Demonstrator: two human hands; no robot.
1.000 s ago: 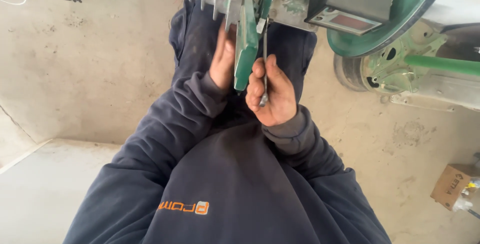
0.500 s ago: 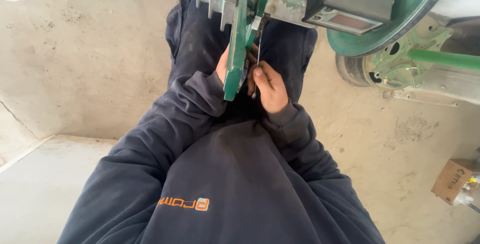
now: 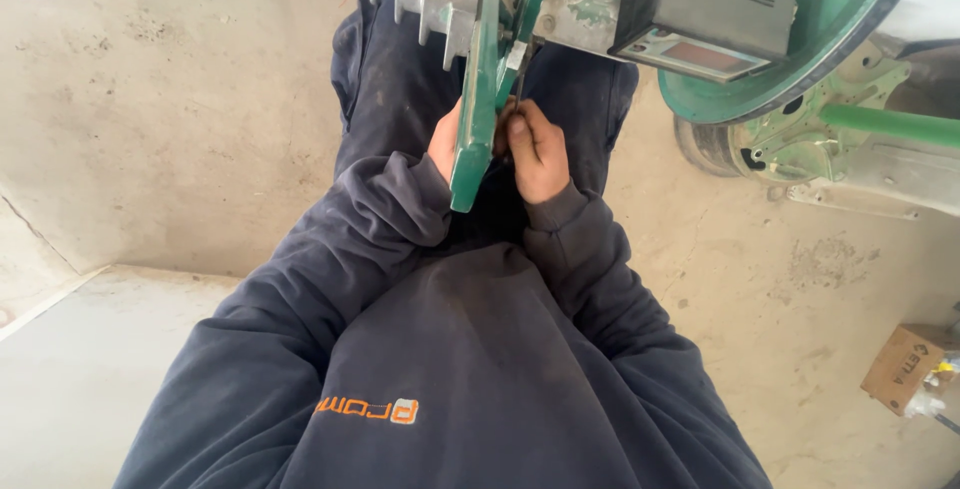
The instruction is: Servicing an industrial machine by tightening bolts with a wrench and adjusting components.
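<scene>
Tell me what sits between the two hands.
In the head view, a green metal bar stands edge-on between the left hand and right hand.

One camera only, worn on the head, looking steeply down, close above the green painted metal machine frame (image 3: 478,99).

Daylit, stained concrete floor (image 3: 180,119) with a paler slab (image 3: 90,369) and a cardboard box (image 3: 903,367).
</scene>
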